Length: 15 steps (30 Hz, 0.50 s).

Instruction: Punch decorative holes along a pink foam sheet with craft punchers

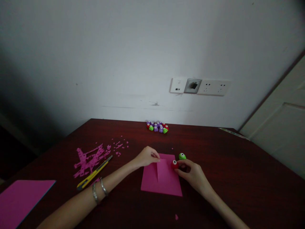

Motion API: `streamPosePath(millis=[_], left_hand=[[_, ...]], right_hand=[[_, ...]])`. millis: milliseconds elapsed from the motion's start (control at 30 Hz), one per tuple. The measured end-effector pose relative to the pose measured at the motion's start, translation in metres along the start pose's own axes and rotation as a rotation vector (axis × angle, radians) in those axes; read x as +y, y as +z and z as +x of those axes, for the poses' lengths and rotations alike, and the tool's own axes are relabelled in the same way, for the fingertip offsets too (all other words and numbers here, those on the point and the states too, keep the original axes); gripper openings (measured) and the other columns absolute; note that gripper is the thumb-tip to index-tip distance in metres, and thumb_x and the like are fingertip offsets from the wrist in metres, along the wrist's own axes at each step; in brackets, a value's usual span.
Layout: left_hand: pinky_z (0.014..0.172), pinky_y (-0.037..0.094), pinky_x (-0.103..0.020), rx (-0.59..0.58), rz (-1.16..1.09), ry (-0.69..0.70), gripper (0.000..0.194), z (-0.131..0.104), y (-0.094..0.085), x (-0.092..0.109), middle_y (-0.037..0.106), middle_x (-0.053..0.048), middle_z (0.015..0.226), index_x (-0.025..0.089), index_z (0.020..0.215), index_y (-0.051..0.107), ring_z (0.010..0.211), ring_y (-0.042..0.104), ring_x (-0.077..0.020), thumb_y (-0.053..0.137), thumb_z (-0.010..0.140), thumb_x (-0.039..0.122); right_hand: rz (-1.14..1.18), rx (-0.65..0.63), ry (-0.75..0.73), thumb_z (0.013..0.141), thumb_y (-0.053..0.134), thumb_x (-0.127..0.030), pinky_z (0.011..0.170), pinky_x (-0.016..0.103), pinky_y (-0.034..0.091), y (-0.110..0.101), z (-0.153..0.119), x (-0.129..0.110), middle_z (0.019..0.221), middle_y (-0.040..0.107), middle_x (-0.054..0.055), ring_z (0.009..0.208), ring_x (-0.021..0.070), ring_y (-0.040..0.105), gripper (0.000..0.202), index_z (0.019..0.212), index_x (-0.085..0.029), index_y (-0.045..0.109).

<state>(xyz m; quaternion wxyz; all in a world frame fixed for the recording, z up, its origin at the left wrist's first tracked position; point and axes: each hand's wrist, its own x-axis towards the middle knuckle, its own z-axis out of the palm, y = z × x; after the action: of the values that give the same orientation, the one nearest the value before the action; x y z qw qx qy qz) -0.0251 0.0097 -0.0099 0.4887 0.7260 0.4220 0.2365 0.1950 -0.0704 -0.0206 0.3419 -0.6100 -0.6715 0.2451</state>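
Observation:
My left hand pinches the top left corner of a small pink paper piece. That piece is held over a larger pink sheet on the table. Between the thumb and fingers of my right hand is a small red craft punch with a white, eye-like spot. It is at the right edge of the pink piece; whether paper sits in its slot, I cannot tell. Just beyond my right fingertips stands a green craft punch.
Pink paper scraps, tiny cut-outs and a yellow box cutter lie left of my left hand. A pink sheet stack is at the near left. Several purple, red and green punches cluster by the wall.

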Motion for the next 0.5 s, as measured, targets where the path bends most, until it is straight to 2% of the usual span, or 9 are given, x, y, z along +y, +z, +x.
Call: streamPosePath(millis=[233,500], left_hand=[[0.065,0.043,-0.027,-0.024,-0.126,-0.049,0.020,-0.0014,-0.0021,0.0035,0.068,-0.006,0.068,0.010,0.071,0.069,0.063,0.059,-0.0142,0.070,0.059,0.025],[0.066,0.043,-0.026,-0.024,-0.130,-0.050,0.020,-0.0008,-0.0033,0.0000,0.068,-0.005,0.069,0.012,0.072,0.070,0.064,0.059,-0.0141,0.070,0.060,0.027]], right_hand=[[0.038,0.001,0.017,0.069,0.065,-0.032,0.067,0.029,0.047,0.0020,-0.0009,0.0011,0.080,0.068,0.004,0.072,0.0188,0.061,0.020,0.084,-0.020,0.068],[0.047,0.026,0.015,0.068,0.065,-0.031,0.068,0.030,0.048,0.0049,-0.0011,0.0031,0.081,0.068,0.004,0.073,0.0191,0.061,0.020,0.085,-0.020,0.067]])
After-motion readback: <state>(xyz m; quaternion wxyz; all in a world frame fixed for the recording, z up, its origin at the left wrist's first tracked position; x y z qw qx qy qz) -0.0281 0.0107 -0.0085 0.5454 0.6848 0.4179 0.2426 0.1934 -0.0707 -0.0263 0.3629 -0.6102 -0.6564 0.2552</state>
